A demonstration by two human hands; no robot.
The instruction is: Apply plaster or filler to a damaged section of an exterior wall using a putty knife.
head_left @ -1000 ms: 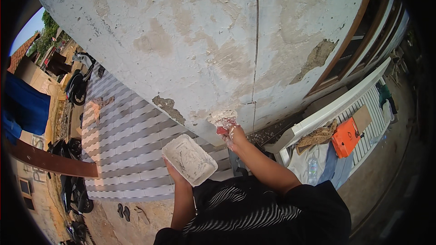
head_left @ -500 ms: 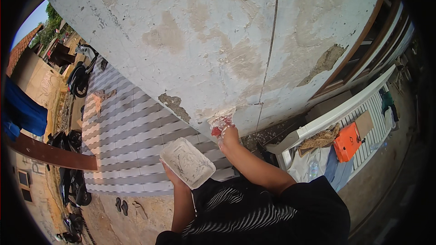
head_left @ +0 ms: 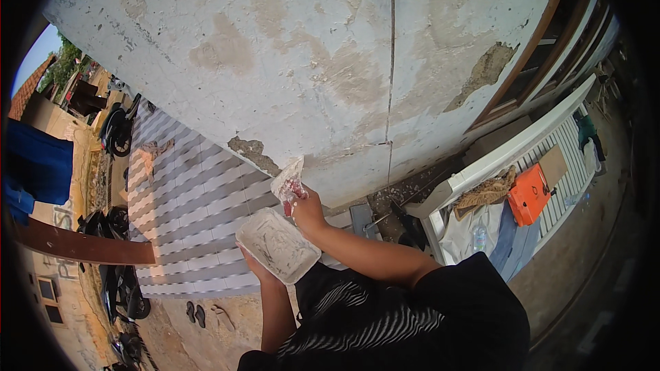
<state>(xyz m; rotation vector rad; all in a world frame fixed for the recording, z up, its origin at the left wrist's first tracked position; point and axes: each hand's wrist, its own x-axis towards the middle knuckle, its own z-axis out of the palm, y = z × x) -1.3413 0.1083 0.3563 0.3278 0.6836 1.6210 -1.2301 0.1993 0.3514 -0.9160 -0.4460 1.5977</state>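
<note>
My right hand (head_left: 308, 210) is closed round the red handle of a putty knife (head_left: 289, 177), its blade smeared with white filler. The blade points up and away, in front of the lower edge of the pale wall (head_left: 275, 89); whether it touches the wall I cannot tell. Just below, my left hand (head_left: 257, 265) grips a white rectangular plastic tub (head_left: 304, 265) from its left side. The tub is tilted open toward me, with whitish filler smeared over its bottom. My left fingers are mostly hidden beneath it.
The wall has patchy filler, a dark vertical line and chipped spots (head_left: 253, 153). A white slatted bench (head_left: 550, 158) at right bears an orange box (head_left: 528, 204), cloths and a plastic bottle (head_left: 479, 237). Patterned tiles (head_left: 199, 199), motorbikes (head_left: 118, 130) and sandals (head_left: 196, 314) are at left.
My right hand has drawn the putty knife left, away from the wall spot, to above the tub. The tub stays in my left hand; the whole view has shifted slightly.
</note>
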